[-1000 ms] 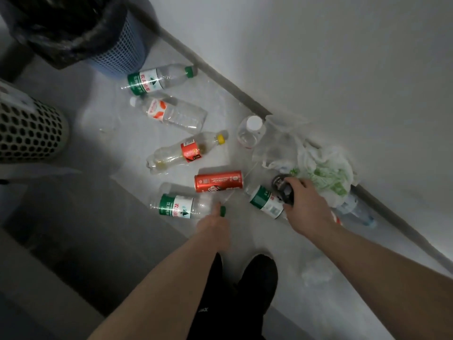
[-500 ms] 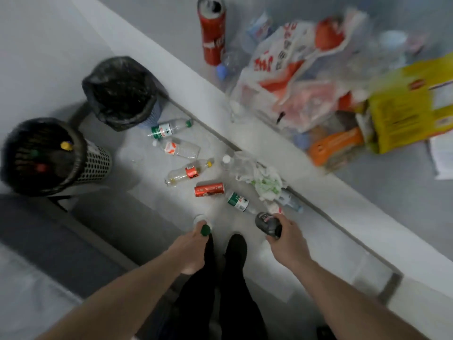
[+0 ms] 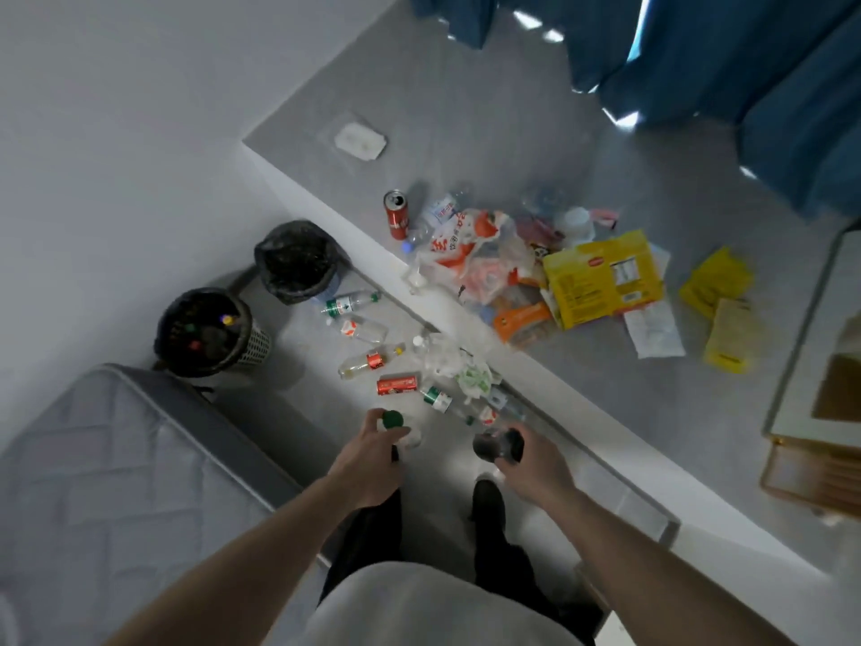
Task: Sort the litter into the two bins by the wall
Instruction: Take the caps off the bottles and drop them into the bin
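Observation:
My left hand (image 3: pixel 368 463) grips a clear plastic bottle with a green cap (image 3: pixel 392 420), held upright above the floor. My right hand (image 3: pixel 531 463) holds a dark can (image 3: pixel 495 445). Two bins stand by the wall: a mesh bin (image 3: pixel 254 340) with bottles inside and a bin lined with a black bag (image 3: pixel 298 258). On the floor between the bins and my hands lie several plastic bottles (image 3: pixel 349 304), a red can (image 3: pixel 397 384) and crumpled plastic bags (image 3: pixel 470 377).
A mattress (image 3: pixel 116 482) lies at the left. A raised ledge (image 3: pixel 512 146) on the right carries an upright red can (image 3: pixel 396 214), plastic bags, a yellow box (image 3: pixel 601 277) and papers. Blue curtains (image 3: pixel 745 62) hang at the top right. My feet stand below my hands.
I have risen from a crouch, so the view widened. Both hands lifted their items off the floor: the left brought up the green-capped bottle, the right the dark can.

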The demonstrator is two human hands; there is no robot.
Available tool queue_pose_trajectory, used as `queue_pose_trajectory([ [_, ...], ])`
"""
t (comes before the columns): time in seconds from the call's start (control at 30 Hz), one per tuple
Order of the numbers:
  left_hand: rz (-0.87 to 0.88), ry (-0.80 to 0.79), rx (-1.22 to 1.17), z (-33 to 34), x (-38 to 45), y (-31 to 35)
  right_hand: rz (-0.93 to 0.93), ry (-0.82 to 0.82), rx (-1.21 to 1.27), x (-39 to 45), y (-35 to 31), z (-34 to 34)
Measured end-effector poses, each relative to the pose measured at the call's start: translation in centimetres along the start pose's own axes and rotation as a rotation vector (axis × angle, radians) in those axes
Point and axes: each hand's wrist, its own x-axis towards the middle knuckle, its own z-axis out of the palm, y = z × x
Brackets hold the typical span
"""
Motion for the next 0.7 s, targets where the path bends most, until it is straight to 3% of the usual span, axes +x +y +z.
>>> queue_pose_trajectory([
  [0.3,-0.130,0.194,-0.145,4.0,-8.0,4.5,-0.158,-0.021,-0.159,-4.2,1.8,-4.6],
  [0.7,-0.252,0.402,-0.331,0.7,-14.1,-1.6,-0.369,-0.054,-0.351,-5.5,-10.0,-2.3],
])
